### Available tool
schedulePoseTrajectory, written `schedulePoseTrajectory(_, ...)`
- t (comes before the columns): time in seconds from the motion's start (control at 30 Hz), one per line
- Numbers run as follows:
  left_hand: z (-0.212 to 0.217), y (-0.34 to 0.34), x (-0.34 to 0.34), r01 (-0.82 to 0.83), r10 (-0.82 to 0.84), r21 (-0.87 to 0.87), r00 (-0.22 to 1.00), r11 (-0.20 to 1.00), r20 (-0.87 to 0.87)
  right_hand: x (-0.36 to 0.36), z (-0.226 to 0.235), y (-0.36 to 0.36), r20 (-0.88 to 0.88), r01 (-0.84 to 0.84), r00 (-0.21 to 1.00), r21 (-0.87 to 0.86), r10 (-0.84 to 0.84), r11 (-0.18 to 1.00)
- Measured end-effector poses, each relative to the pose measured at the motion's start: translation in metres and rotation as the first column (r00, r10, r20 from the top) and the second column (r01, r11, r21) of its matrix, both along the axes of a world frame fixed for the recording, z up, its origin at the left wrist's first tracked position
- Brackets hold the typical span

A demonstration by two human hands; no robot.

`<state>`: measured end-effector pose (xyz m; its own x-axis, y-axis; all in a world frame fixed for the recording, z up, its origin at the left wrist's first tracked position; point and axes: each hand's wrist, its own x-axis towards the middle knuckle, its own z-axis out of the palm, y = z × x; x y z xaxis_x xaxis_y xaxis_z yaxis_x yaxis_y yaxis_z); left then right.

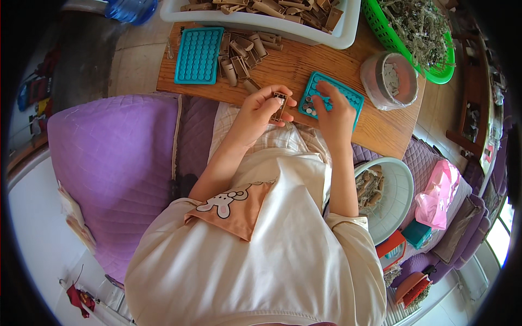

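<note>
My left hand (261, 111) is closed around a small brown plastic casing (279, 104), holding it upright above the table's near edge, its hollow side showing. The thumb presses at the casing's upper part, where something pale shows. To the right, my right hand (336, 111) hovers over a teal tray with round pockets (353, 100), thumb and fingers apart. Beside its thumb, several small round silvery discs (309, 106) lie on the tray's left part. Whether the fingertips touch a disc is hard to see.
Loose brown casings (239, 57) are heaped beside a second teal tray (199, 56). A white bin (348, 30) of casings stands behind. At right are a clear round tub (375, 89), a green basket (443, 73) of tangled wired parts, and a pale basin (399, 190) beside my right arm.
</note>
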<state>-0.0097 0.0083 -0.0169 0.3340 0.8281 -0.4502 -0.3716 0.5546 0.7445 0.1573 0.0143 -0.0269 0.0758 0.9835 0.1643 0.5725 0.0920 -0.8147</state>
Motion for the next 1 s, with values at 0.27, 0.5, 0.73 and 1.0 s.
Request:
schedulePoseTrajectory(0.27,0.002,-0.004,0.003,0.037,-0.037,-0.002,0.999,0.999,-0.019,-0.005,-0.003,0.004,0.436,-0.127,0.888,-0.073,0.146,0.989)
schedulePoseTrajectory(0.5,0.011,-0.008,0.006,-0.007,0.007,-0.025,1.000,1.000,0.000,-0.016,0.032,-0.007,0.002,-0.009,1.000,0.149,0.008,0.989)
schedulePoseTrajectory(0.73,0.016,-0.011,0.007,0.083,-0.083,0.044,0.997,0.996,-0.003,-0.023,0.029,-0.015,-0.012,-0.146,0.987,0.371,0.162,0.917)
schedulePoseTrajectory(1.0,0.014,-0.017,0.004,0.141,-0.133,0.097,0.988,0.985,-0.080,-0.019,0.034,-0.022,0.014,-0.262,0.965,0.134,0.262,0.956)
